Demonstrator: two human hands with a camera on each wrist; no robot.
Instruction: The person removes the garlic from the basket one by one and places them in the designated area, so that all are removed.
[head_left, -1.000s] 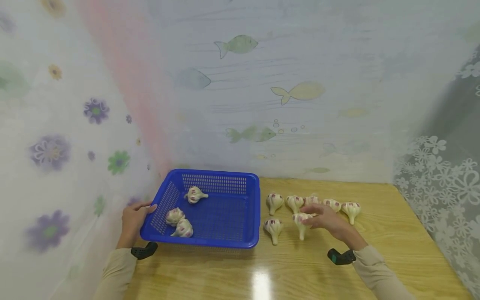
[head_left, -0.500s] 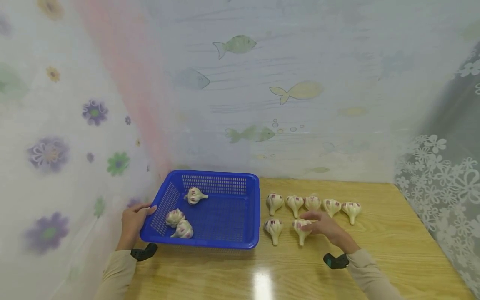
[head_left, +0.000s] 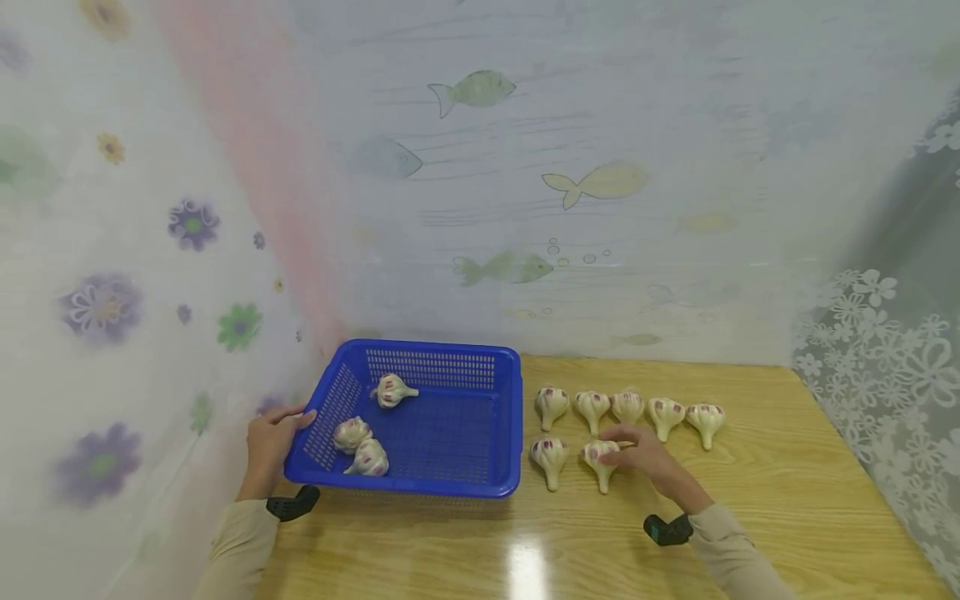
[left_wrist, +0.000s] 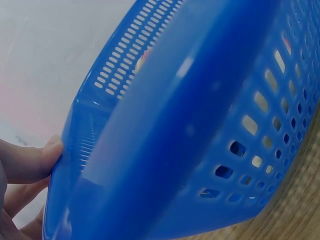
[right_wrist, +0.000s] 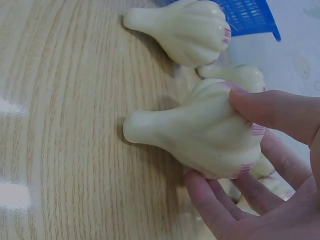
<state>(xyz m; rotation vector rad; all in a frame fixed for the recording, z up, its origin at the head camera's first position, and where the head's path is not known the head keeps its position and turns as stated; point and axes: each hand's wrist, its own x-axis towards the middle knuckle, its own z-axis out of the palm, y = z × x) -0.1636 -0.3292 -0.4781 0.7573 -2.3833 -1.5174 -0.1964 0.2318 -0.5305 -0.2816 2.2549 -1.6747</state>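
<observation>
Though blotchy in head view, held garlic (right_wrist: pixel 205 135) striped in right wrist's.

The left hand (left_wrist: pixel 25 167) grips the left rim of a blue basket (left_wrist: pixel 165 125), thumb against its edge; rounded holes pierce the near wall, slots the far one; wooden tabletop (left_wrist: pixel 295 205) lies to the right; a pale wall (left_wrist: pixel 45 60) stands beyond.

One blue rectangular perforated plastic basket (head_left: pixel 401 484) seen at left, three cream-white purple-marked garlic bulbs (head_left: pixel 393 391) counted inside, five far-row bulbs (head_left: pixel 627 407) and two near-row bulbs (head_left: pixel 551 461) counted at right, ten in all, one left hand (head_left: pixel 268 437), one right hand (head_left: pixel 650 456), two black wrist devices (head_left: pixel 294 504)
</observation>
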